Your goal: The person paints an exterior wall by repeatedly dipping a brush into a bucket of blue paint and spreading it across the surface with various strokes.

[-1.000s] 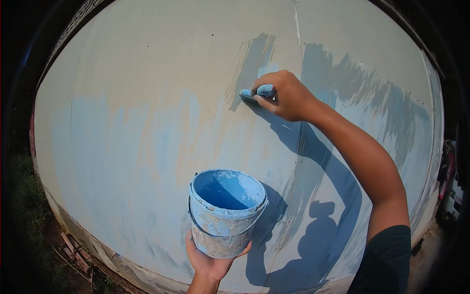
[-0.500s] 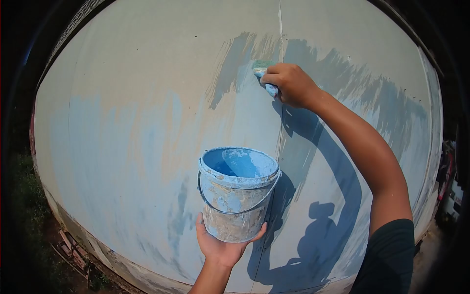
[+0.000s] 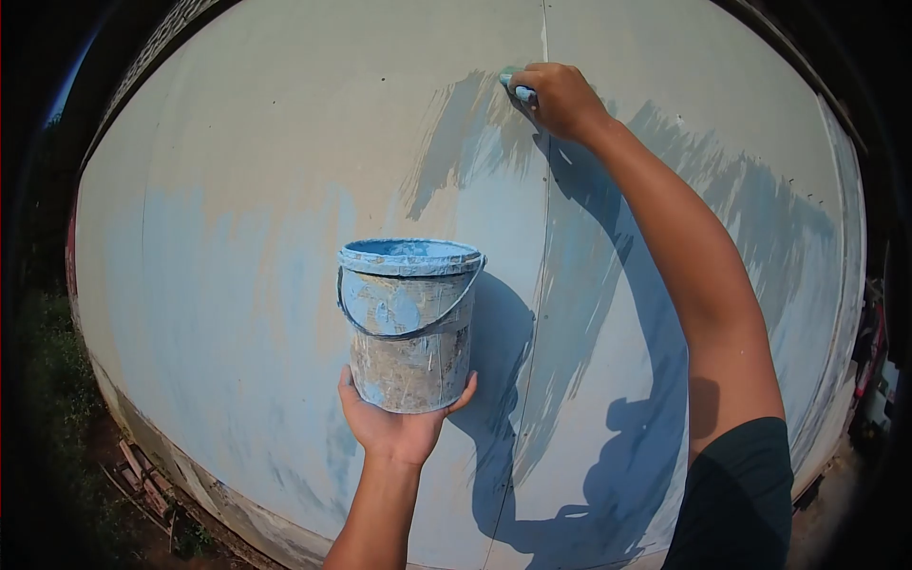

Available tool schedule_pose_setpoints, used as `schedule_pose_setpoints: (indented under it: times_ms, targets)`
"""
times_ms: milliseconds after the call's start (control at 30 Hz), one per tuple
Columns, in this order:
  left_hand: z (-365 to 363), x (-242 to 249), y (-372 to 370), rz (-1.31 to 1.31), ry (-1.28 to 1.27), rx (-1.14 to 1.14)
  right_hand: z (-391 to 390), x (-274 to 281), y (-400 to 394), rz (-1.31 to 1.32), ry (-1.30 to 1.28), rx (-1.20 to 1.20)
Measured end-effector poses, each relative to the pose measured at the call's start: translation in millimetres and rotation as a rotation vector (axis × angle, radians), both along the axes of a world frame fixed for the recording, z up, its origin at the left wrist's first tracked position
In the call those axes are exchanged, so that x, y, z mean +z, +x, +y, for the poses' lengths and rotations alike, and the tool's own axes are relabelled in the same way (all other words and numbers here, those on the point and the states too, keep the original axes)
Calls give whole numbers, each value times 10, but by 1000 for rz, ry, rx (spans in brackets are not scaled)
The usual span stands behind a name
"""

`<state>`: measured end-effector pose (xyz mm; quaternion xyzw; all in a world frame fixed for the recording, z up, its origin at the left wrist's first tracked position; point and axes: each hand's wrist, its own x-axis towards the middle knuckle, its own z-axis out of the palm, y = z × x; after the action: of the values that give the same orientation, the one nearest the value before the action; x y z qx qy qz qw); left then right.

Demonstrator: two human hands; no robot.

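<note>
My left hand (image 3: 399, 432) supports a paint bucket (image 3: 408, 328) from below, palm under its base and fingers up around the sides. The bucket is upright, smeared with light blue paint, its dark wire handle hanging down across the front. Up at the wall, my right hand (image 3: 567, 100) is closed around a paintbrush (image 3: 522, 92). Its bristles press near the top of the painted area, beside a vertical seam, and are partly hidden. Across the wall (image 3: 285, 133), light blue and darker blue-grey strokes cover the lower part, with beige surface above.
My arm and the bucket cast a dark shadow (image 3: 617, 465) on the wall. Wooden pieces (image 3: 142, 480) lie on the ground at lower left, near green plants (image 3: 57, 380). Blurred objects stand beyond the wall's right edge.
My right hand has moved the brush upward along the seam. My left hand has raised the bucket and shifted it left, so less of its inside shows.
</note>
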<state>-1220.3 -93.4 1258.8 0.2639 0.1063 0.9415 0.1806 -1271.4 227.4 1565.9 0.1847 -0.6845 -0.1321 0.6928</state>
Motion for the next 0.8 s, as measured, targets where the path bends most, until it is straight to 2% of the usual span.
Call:
schedule_pose_setpoints:
  times_ms: [33,100,133,200,233,300,367,433,467,533,567,600,667,733,800]
  targets:
    - [-12,-2,-4,4,-4,19,-71,-279,-48,-25,132,-32]
    - [-49,10,-22,-9,-25,43,-317,-849,201,-226,197,15]
    - [-57,3,-32,-23,-42,63,-359,-1021,290,-232,202,16]
    - [-73,23,-36,-34,-50,80,-365,-1178,451,-527,76,201]
    - [-75,25,-28,-37,-59,94,-326,-1135,565,-535,79,197]
    - [-91,60,-5,-37,-56,93,-196,-899,789,-829,-412,351]
    - [-113,91,21,-32,-71,95,116,-608,709,-658,-433,365]
    - [-103,83,57,-32,-91,111,460,-336,532,-235,-355,324]
    - [-107,76,46,-25,-95,108,603,-168,483,-228,-359,323]
    - [-137,72,21,-29,-97,99,682,35,519,85,-224,114]
    - [-140,70,8,-24,-103,93,707,17,475,46,-343,74]
    - [-145,71,-1,-22,-105,89,653,-101,450,51,-350,69]
    - [-175,60,-27,-20,-108,79,508,-442,381,-21,-92,-51]
    - [-193,33,-91,-5,-92,38,205,-904,443,-149,56,24]
    - [-187,59,-69,-17,-98,46,-90,-1207,584,-396,100,206]
